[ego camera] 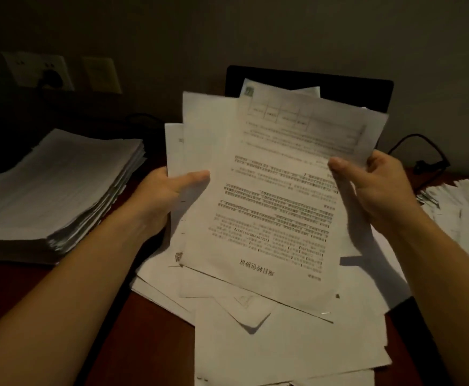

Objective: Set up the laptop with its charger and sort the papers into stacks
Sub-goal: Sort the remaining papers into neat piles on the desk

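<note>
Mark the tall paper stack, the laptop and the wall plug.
tall paper stack (58, 179): head view, on its top sheet.
laptop (353, 87): head view, on the dark screen, upper right.
wall plug (51, 78): head view, on its dark body.

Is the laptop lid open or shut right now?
Open. The laptop lid stands upright behind the papers that the left hand and right hand grip. Its screen is dark; powered or not, cannot tell.

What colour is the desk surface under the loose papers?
Dark reddish-brown; the desk shows best in the head view, beside the loose papers.
</note>
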`<state>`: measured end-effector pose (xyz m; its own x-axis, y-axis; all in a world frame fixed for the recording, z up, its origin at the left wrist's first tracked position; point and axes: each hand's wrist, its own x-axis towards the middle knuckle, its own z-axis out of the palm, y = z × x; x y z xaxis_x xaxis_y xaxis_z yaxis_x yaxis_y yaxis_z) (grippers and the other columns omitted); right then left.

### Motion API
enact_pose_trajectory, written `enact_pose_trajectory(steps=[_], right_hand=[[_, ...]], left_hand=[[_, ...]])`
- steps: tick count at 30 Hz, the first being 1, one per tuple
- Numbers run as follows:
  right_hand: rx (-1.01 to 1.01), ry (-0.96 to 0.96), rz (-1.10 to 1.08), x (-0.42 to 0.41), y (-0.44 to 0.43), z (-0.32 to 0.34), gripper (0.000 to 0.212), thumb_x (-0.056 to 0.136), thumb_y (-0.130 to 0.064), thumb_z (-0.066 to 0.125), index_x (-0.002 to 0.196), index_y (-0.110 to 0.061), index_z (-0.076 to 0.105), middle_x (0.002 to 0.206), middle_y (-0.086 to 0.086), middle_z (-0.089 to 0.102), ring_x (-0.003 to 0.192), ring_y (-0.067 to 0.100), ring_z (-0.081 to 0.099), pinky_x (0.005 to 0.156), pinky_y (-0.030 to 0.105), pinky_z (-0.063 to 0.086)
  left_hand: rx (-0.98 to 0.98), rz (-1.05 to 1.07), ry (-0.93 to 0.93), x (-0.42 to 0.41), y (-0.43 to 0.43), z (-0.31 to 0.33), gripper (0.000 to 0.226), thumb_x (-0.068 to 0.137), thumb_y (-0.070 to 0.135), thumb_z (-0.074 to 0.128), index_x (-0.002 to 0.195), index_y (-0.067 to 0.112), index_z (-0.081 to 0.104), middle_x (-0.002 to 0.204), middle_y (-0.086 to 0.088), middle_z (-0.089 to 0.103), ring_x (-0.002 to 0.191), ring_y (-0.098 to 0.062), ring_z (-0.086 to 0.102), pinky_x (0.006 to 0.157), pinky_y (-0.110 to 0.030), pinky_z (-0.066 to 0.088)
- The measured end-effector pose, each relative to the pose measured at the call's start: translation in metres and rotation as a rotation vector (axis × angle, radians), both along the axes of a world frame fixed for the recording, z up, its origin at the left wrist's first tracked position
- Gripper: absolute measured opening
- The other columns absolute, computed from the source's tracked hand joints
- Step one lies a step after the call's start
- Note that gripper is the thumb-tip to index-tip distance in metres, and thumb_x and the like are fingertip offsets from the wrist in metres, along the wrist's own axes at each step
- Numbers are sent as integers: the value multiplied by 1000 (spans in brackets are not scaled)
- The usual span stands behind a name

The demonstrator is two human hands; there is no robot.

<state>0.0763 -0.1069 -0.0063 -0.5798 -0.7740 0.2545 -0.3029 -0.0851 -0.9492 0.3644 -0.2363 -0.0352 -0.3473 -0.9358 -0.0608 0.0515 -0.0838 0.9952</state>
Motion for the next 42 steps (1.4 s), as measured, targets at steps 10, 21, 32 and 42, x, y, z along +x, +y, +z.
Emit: enact_pose_trajectory(steps=[10,21,32,42], right_hand=[[26,-137,3,-17,0,-5,38,81,-13,78,116,-8,64,106,1,75,93,16,74,87,47,58],[37,213,-74,-19,2,-4,23,96,-23,64,118,-26,62,106,-12,69,96,11,69,73,31,58],[-106,316,-88,-20,4,-32,6,97,-26,61,100,-30,60,96,-12,68,87,5,69,66,23,60],[38,80,-4,-28,1,-27,9,91,-25,69,98,-22,70,98,-3,74,91,13,71,77,32,58]], left_hand=[[-95,37,133,-38,-20,49,30,84,21,79,112,14,71,99,-5,78,88,-26,76,75,-40,62],[-307,-281,-215,-40,-21,38,23,89,22,74,112,28,72,103,12,77,94,-5,72,76,-24,56],[-305,-149,-170,-46,-31,6,32,93,14,71,122,23,62,106,11,71,97,-9,68,77,-22,55],[-140,-161,-13,-43,-27,10,22,90,35,67,107,20,68,89,11,77,81,-8,74,60,-20,57]])
